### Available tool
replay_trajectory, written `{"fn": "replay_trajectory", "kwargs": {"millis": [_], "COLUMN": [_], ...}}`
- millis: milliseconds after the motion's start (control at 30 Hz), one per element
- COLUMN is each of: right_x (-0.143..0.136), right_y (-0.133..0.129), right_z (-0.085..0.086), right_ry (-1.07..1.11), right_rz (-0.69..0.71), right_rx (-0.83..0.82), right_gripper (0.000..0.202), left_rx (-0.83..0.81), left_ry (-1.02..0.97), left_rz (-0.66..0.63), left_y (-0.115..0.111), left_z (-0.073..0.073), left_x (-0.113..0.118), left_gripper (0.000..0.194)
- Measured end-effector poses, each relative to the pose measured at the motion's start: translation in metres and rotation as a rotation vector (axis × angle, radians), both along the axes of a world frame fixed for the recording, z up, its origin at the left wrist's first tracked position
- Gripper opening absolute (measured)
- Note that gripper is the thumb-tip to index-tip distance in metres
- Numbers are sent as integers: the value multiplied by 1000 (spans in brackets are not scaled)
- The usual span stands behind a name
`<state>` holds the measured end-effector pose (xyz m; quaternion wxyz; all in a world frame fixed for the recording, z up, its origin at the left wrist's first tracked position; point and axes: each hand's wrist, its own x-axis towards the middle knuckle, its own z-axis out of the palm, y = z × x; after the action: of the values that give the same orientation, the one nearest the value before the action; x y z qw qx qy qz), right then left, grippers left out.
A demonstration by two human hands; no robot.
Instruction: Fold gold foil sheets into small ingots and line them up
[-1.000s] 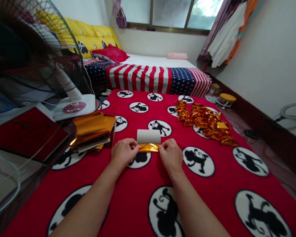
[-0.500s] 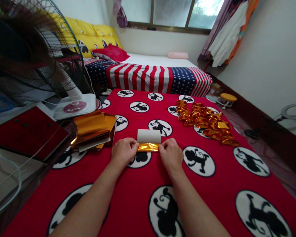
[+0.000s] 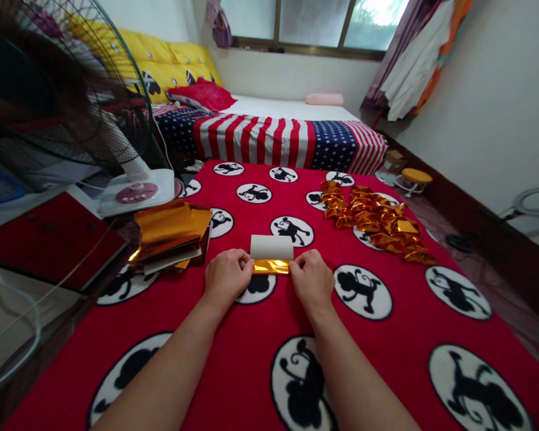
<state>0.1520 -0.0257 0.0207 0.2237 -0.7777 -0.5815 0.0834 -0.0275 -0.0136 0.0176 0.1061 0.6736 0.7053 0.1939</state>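
Observation:
A sheet of gold foil paper [image 3: 271,266] lies on the red cloth, its near part folded over so a shiny gold strip shows below the plain pale back. My left hand [image 3: 229,274] pinches the left end of that strip between thumb and fingers. At the right end, my right hand [image 3: 312,278] pinches it in the same way. A stack of flat gold foil sheets [image 3: 168,230] sits to the left of my hands. Several folded gold foil pieces [image 3: 372,218] are heaped in rows at the back right.
The red cloth [image 3: 233,371] bears monkey prints in white circles. A fan [image 3: 139,179] with blurred blades stands at the left, beside a dark red panel [image 3: 49,239]. Beyond the cloth is a bed [image 3: 269,140] with a striped, starred cover. A yellow-topped stool [image 3: 415,176] stands at the right.
Almost nothing differs. My left hand has shifted very slightly to the right along the folded strip; both hands keep their pinch on the foil paper.

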Motion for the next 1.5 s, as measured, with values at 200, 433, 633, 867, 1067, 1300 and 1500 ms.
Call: {"fn": "replay_trajectory", "kwargs": {"millis": [200,433,633,867,1067,1300,1500], "right_x": [-1,-1,0,-1,-2,0,1], "right_y": [0,0,0,0,0,-2,-4], "right_z": [2,-1,-3,-3,0,-5,-8], "right_ry": [-11,16,21,14,-17,-6,85], "right_rz": [-8,-25,-34,-42,-34,-8,73], "right_rx": [-10,28,39,20,11,80,122], "right_gripper": [17,15,16,14,15,5,13], "left_rx": [5,14,47,35,74,138,127], "left_ry": [2,-1,5,11,15,-66,-162], "left_rz": [-5,-5,-18,-17,-35,-88,-288], "left_y": [-1,-1,-1,-2,-3,-6,-3], "left_z": [0,0,-2,0,-3,-4,-9], "left_x": [2,2,2,3,3,5,3], "left_gripper": [17,17,16,15,14,12,31]}}
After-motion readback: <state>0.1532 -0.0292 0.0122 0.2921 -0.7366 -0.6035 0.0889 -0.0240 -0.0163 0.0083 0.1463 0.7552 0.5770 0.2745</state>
